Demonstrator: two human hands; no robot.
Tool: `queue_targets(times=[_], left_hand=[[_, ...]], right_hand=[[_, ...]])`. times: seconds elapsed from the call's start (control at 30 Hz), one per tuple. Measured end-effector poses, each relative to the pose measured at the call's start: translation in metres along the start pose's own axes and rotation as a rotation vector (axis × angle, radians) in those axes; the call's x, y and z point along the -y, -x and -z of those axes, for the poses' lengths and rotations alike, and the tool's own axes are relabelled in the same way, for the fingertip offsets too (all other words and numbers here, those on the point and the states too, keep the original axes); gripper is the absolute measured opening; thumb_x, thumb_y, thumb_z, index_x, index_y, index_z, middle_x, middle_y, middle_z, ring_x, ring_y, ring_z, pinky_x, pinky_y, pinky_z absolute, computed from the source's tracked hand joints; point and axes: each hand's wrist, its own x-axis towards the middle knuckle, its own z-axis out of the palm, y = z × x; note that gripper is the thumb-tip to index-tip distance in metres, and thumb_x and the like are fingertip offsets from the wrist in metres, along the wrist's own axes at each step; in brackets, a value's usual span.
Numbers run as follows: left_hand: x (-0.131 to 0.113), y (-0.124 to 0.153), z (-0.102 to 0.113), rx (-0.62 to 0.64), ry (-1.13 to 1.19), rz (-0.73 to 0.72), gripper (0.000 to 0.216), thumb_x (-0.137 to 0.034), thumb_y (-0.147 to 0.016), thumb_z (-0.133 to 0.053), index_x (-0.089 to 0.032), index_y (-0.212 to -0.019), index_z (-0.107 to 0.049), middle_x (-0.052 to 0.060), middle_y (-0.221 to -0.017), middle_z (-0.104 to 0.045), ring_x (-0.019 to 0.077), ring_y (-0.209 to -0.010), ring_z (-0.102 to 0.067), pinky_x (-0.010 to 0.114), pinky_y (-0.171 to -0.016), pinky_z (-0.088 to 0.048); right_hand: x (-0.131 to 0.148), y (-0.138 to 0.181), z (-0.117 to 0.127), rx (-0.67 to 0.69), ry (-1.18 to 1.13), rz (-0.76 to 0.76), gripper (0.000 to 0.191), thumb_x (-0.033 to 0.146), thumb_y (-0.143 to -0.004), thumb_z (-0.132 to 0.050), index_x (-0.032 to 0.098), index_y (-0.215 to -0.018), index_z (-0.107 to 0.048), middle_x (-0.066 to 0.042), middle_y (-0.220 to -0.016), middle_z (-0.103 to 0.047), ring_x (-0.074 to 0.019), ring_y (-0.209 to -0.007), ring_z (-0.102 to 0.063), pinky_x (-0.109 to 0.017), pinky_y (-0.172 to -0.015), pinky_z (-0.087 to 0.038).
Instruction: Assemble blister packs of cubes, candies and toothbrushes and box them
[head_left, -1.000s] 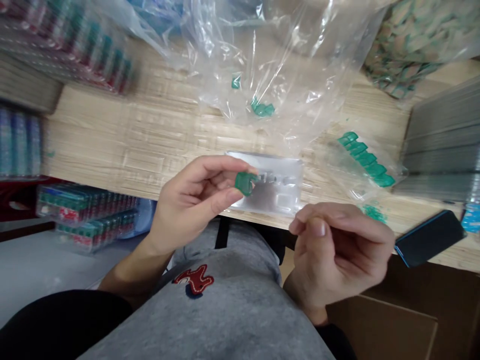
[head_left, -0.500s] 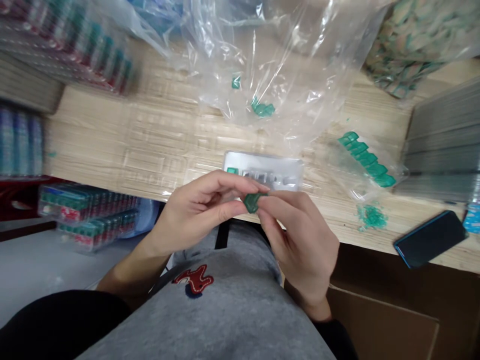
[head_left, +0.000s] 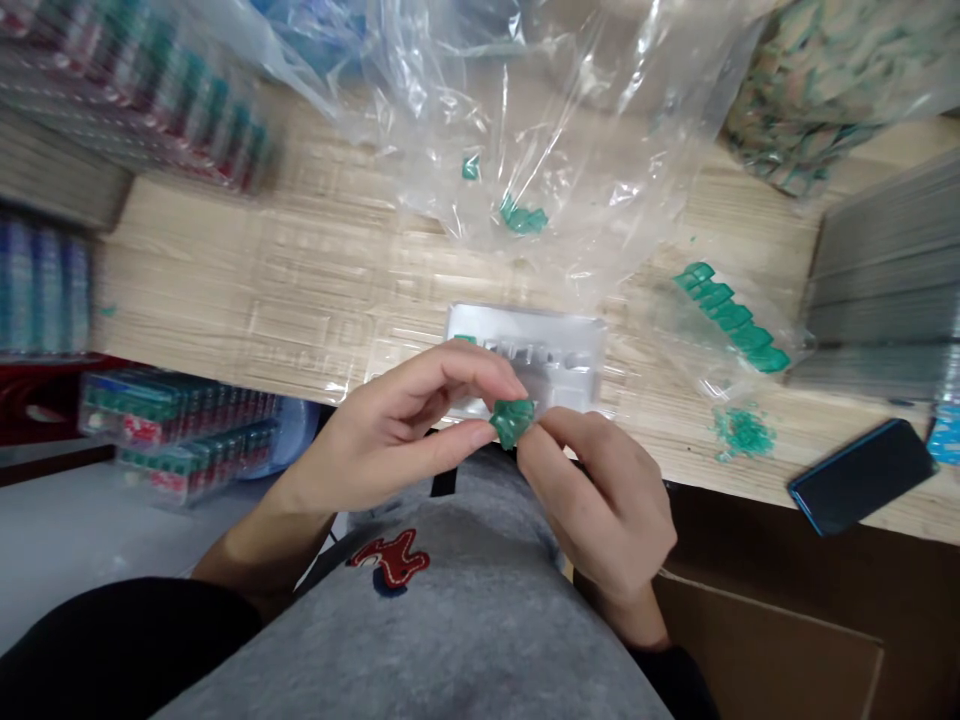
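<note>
Between my two hands is a small translucent green plastic piece (head_left: 512,423), held over the front edge of the table. My left hand (head_left: 397,425) pinches its left side with thumb and fingers. The fingertips of my right hand (head_left: 600,490) are closed at its right side, and they hide that part of it. Just behind the hands lies a white tray (head_left: 540,325) with moulded compartments. A green piece (head_left: 465,340) sits at the tray's left end, partly covered by my left hand.
Clear plastic bags (head_left: 570,180) with green pieces lie behind the tray. Rightward are a strip of green pieces (head_left: 733,318), small green scraps (head_left: 742,432), a phone (head_left: 862,476) and a grey stack (head_left: 885,280). Packed boxes (head_left: 176,420) stand at the left.
The green piece has been turned in my fingers and shows more of its surface. My right hand has shifted slightly down.
</note>
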Motion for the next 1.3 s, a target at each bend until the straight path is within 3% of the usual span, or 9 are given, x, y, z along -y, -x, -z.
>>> queue_targets(times=[0.2, 0.33, 0.47, 0.6, 0.77, 0.87, 1.03, 1.13, 1.3], left_hand=[[-0.011, 0.001, 0.006, 0.084, -0.229, -0.036, 0.019, -0.016, -0.091, -0.059, -0.023, -0.108, -0.064, 0.005, -0.109, -0.065, 0.0174, -0.105, -0.063, 0.029, -0.092, -0.054], [-0.022, 0.0, 0.008, 0.089, -0.445, 0.005, 0.012, -0.02, -0.09, -0.063, -0.023, -0.101, -0.065, 0.003, -0.102, -0.065, 0.0164, -0.098, -0.064, 0.028, -0.084, -0.055], [-0.027, -0.002, 0.005, 0.148, -0.499, 0.023, 0.011, -0.013, -0.092, -0.055, -0.02, -0.1, -0.06, 0.003, -0.099, -0.067, 0.0143, -0.095, -0.065, 0.025, -0.08, -0.054], [-0.028, -0.003, -0.004, 0.067, -0.603, 0.016, 0.014, -0.006, -0.09, -0.05, -0.017, -0.093, -0.057, 0.001, -0.088, -0.064, 0.0107, -0.082, -0.062, 0.022, -0.074, -0.051], [-0.025, -0.003, -0.014, -0.092, -0.578, 0.064, 0.015, -0.004, -0.086, -0.049, -0.018, -0.086, -0.055, -0.002, -0.079, -0.058, 0.0095, -0.075, -0.057, 0.022, -0.069, -0.049], [-0.025, -0.002, -0.013, -0.121, -0.519, 0.119, 0.015, -0.004, -0.086, -0.049, -0.018, -0.086, -0.055, -0.003, -0.079, -0.058, 0.0089, -0.074, -0.057, 0.021, -0.068, -0.049], [-0.028, -0.001, -0.002, 0.009, -0.427, 0.183, 0.011, -0.011, -0.089, -0.05, -0.02, -0.089, -0.056, -0.002, -0.08, -0.059, 0.0098, -0.071, -0.057, 0.019, -0.056, -0.047], [-0.025, 0.0, 0.002, 0.118, -0.415, 0.155, 0.01, -0.012, -0.091, -0.051, -0.021, -0.091, -0.055, -0.002, -0.082, -0.06, 0.0098, -0.071, -0.057, 0.02, -0.057, -0.046], [-0.018, 0.001, -0.003, 0.059, -0.532, 0.102, 0.014, -0.008, -0.088, -0.049, -0.021, -0.088, -0.053, -0.003, -0.079, -0.056, 0.0102, -0.069, -0.054, 0.023, -0.061, -0.045]], right_hand=[[0.002, -0.005, 0.006, 0.018, 0.064, 0.003, 0.018, 0.003, -0.087, -0.054, 0.019, -0.084, -0.062, -0.001, -0.081, -0.067, -0.0074, -0.056, -0.05, -0.023, -0.048, -0.039], [-0.007, -0.008, 0.014, 0.108, 0.12, 0.189, 0.015, 0.005, -0.09, -0.053, 0.015, -0.09, -0.063, -0.004, -0.081, -0.069, -0.0085, -0.059, -0.052, -0.024, -0.052, -0.041], [-0.018, -0.011, 0.016, 0.122, 0.182, 0.354, 0.014, 0.006, -0.092, -0.049, 0.012, -0.092, -0.062, -0.008, -0.08, -0.07, -0.0106, -0.06, -0.053, -0.026, -0.053, -0.04], [-0.022, -0.012, 0.015, 0.149, 0.203, 0.431, 0.015, 0.006, -0.092, -0.046, 0.011, -0.093, -0.06, -0.008, -0.078, -0.07, -0.0115, -0.059, -0.053, -0.027, -0.052, -0.04], [-0.02, -0.012, 0.014, 0.162, 0.194, 0.404, 0.017, 0.007, -0.093, -0.043, 0.011, -0.095, -0.059, -0.009, -0.078, -0.069, -0.0125, -0.059, -0.052, -0.027, -0.053, -0.04], [-0.021, -0.011, 0.012, 0.143, 0.174, 0.386, 0.016, 0.006, -0.092, -0.043, 0.01, -0.094, -0.059, -0.01, -0.078, -0.068, -0.0128, -0.06, -0.051, -0.027, -0.053, -0.04], [-0.027, -0.011, 0.012, 0.141, 0.169, 0.41, 0.018, 0.006, -0.09, -0.047, 0.013, -0.1, -0.061, -0.007, -0.077, -0.067, -0.012, -0.06, -0.048, -0.025, -0.052, -0.038], [-0.03, -0.011, 0.012, 0.18, 0.207, 0.446, 0.019, 0.007, -0.091, -0.046, 0.013, -0.101, -0.06, -0.006, -0.076, -0.067, -0.0129, -0.059, -0.048, -0.026, -0.052, -0.039], [-0.026, -0.013, 0.01, 0.247, 0.281, 0.463, 0.019, 0.007, -0.092, -0.043, 0.01, -0.098, -0.06, -0.006, -0.074, -0.067, -0.0143, -0.058, -0.051, -0.028, -0.052, -0.039]])
